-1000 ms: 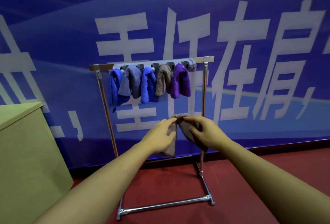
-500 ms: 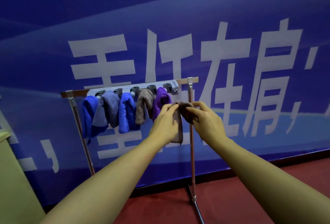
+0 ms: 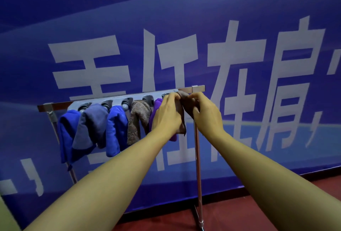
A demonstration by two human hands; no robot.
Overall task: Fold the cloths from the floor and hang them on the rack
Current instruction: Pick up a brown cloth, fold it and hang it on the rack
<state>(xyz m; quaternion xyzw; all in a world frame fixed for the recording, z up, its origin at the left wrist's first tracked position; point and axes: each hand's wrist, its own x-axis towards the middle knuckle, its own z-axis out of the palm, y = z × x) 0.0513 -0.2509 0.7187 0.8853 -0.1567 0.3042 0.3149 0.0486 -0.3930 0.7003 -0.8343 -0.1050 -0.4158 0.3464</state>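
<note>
Nearest the camera, two bare forearms reach up and forward, converging at the right end of the rack's top bar. The left hand (image 3: 167,114) has its fingers curled over the upper edge of a folded grey-brown cloth (image 3: 181,118), and the right hand (image 3: 204,112) pinches the same cloth from the other side; held between them like this, the fold stays together while its top is brought up to the rightmost holder, which the hands hide. The cloth's lower part hangs free between the wrists, just in front of the right upright of the rack (image 3: 198,157). I judge the step in hand to be pushing the cloth's bunched top into that last clip, which would call for both hands: one to feed the fabric, one to steady it. Just beyond, along the grey clip strip (image 3: 118,99) under the top bar, five cloths already hang side by side: a bright blue cloth (image 3: 67,135), a slate-blue cloth (image 3: 92,125), another blue cloth (image 3: 115,131), a brown towel (image 3: 137,120) and a purple cloth (image 3: 156,107) partly hidden by the left hand. Each is gripped at a bunched point so it drapes without slipping. Behind the rack stands a blue banner (image 3: 166,18) with large white characters, and red floor (image 3: 239,212) shows at its foot.
</note>
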